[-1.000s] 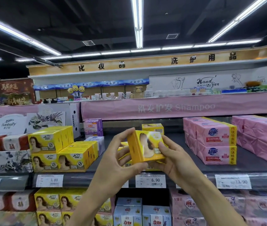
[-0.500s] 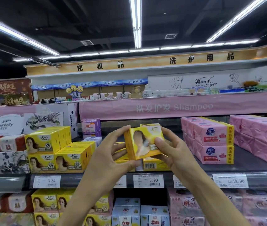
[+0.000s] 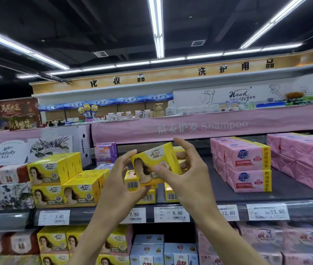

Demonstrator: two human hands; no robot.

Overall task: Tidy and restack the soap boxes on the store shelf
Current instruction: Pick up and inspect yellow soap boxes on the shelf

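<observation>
Both hands hold one yellow soap box (image 3: 157, 161) in front of the upper shelf, its printed face toward me and tilted. My left hand (image 3: 119, 180) grips its left end and my right hand (image 3: 192, 175) pinches its right side. Behind the held box, several more yellow boxes (image 3: 148, 197) lie loosely on the dark shelf (image 3: 247, 196), barcodes forward. A neat stack of the same yellow boxes (image 3: 62, 180) stands to the left.
Pink wrapped soap packs (image 3: 245, 165) are stacked to the right, more (image 3: 308, 159) at the far right. A purple box (image 3: 106, 152) stands behind the yellow stack. Price tags (image 3: 171, 214) line the shelf edge. The lower shelf holds yellow, blue and pink boxes.
The held box has turned from standing on its short side to lying lengthwise with its face toward me, and both hands have lifted it slightly toward the shelf.
</observation>
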